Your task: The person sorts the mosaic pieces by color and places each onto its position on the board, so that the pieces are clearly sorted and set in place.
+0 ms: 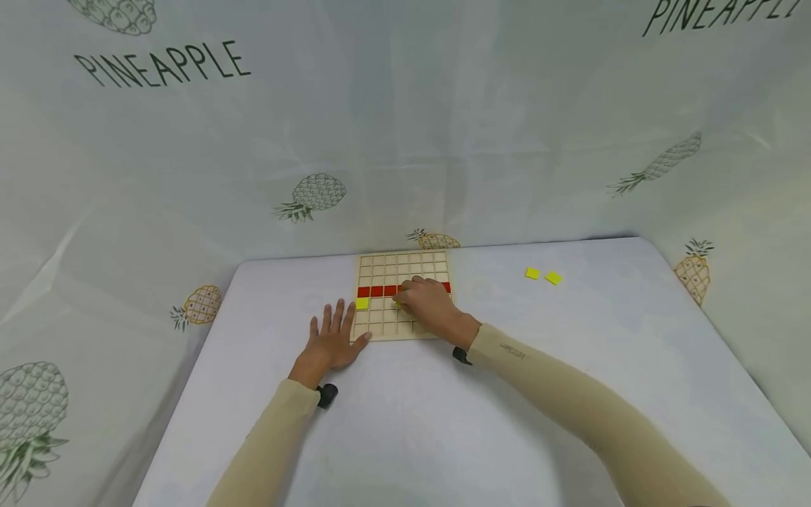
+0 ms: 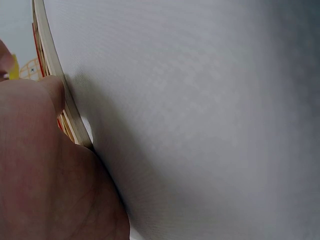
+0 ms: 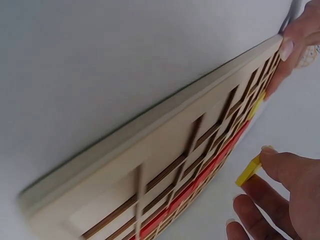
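A wooden grid board point(image 1: 383, 329) lies flat on the table, with a row of red square tiles point(image 1: 376, 291) across its middle. One yellow tile point(image 1: 362, 303) sits in the cell below the leftmost red one. My right hand point(image 1: 431, 304) is over the board and pinches another yellow tile point(image 3: 248, 170) between thumb and forefinger; in the right wrist view that tile is held clear of the grid. My left hand point(image 1: 332, 340) lies with spread, straight fingers at the board's left edge, its thumb touching the near left corner. In the left wrist view the left hand point(image 2: 40, 165) hides much of the board.
Two loose yellow tiles point(image 1: 543, 275) lie on the white table point(image 1: 405, 436) to the right of the board. A white curtain point(image 1: 405, 127) with pineapple prints stands behind the table and along its sides.
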A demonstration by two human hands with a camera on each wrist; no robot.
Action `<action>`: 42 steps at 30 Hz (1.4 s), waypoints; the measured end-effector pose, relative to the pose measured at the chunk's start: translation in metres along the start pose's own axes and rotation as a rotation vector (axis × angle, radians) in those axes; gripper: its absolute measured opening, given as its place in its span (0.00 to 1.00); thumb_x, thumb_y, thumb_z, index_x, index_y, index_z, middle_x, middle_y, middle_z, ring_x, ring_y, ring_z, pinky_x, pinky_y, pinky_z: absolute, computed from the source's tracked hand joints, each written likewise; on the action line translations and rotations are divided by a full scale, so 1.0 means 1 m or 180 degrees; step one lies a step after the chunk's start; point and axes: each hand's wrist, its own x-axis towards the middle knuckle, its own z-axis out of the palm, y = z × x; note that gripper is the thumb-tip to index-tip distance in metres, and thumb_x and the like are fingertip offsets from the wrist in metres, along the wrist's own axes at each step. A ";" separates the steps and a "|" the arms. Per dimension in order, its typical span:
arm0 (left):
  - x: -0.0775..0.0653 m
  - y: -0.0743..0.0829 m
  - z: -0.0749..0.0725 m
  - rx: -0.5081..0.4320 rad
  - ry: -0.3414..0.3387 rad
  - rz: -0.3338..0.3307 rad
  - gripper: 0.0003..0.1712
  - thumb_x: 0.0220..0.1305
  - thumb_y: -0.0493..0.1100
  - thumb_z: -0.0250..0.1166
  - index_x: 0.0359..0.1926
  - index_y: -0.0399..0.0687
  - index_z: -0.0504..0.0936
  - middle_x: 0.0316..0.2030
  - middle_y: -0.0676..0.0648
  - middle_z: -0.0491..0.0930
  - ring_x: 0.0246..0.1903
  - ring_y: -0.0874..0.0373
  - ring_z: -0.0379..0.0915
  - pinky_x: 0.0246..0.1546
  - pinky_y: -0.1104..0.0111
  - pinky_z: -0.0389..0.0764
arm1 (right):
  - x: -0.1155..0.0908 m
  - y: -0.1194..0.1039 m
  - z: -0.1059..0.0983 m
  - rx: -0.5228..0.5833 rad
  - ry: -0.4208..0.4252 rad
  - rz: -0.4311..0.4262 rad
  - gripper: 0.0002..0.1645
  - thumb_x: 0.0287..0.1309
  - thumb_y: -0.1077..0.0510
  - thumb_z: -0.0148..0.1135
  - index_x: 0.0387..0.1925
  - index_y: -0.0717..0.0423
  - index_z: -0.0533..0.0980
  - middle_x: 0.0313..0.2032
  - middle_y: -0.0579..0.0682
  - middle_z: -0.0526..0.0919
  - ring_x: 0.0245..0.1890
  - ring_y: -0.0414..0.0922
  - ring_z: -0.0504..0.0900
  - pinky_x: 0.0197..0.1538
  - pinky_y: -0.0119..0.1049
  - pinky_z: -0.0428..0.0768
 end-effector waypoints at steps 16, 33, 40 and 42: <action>-0.002 0.006 -0.008 0.0026 -0.0103 -0.0033 0.53 0.80 0.71 0.42 0.86 0.46 0.31 0.84 0.38 0.24 0.82 0.35 0.18 0.78 0.35 0.28 | 0.035 -0.018 0.019 0.0085 -0.0249 0.0133 0.11 0.68 0.60 0.72 0.50 0.51 0.90 0.48 0.49 0.91 0.49 0.50 0.87 0.56 0.46 0.86; -0.009 0.012 -0.014 0.0010 -0.0149 -0.0061 0.52 0.81 0.69 0.42 0.86 0.45 0.33 0.85 0.38 0.25 0.83 0.36 0.18 0.78 0.36 0.27 | 0.050 -0.029 0.027 -0.0127 -0.0510 0.0204 0.12 0.68 0.57 0.73 0.51 0.48 0.90 0.48 0.46 0.91 0.48 0.46 0.86 0.58 0.44 0.85; -0.009 0.011 -0.013 0.0041 -0.0148 -0.0061 0.52 0.80 0.70 0.41 0.86 0.46 0.31 0.84 0.38 0.25 0.83 0.35 0.18 0.78 0.36 0.28 | 0.053 -0.029 0.033 -0.0222 -0.0467 0.0165 0.10 0.68 0.58 0.73 0.49 0.48 0.90 0.46 0.46 0.91 0.47 0.46 0.86 0.55 0.42 0.86; -0.009 0.011 -0.015 0.0025 -0.0151 -0.0069 0.52 0.80 0.70 0.41 0.86 0.45 0.32 0.85 0.38 0.25 0.83 0.36 0.18 0.78 0.36 0.28 | 0.052 -0.029 0.034 -0.0243 -0.0436 0.0147 0.10 0.68 0.59 0.72 0.49 0.48 0.90 0.46 0.46 0.91 0.46 0.46 0.86 0.54 0.42 0.86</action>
